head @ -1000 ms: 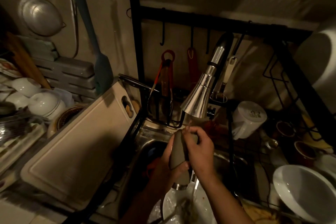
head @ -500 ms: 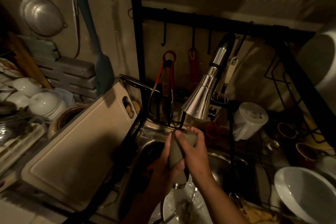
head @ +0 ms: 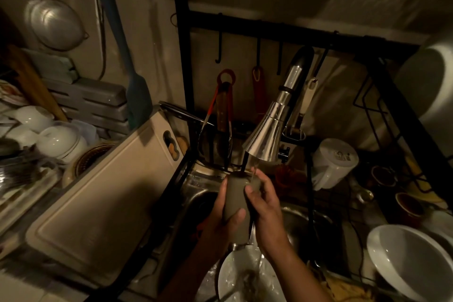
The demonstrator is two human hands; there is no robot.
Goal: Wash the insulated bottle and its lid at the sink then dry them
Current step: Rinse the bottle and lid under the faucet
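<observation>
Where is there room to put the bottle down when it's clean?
The cutting board is the clearest bare patch, between the stacked white bowls on its left and the black rack post beside the sink. The sink holds a plate. The right side is crowded with a jug, cups and a big white bowl.

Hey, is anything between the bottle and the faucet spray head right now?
Nothing visible blocks it. The left hand and right hand grip the insulated bottle just under the faucet spray head; only running water seems to cross the gap.
</observation>
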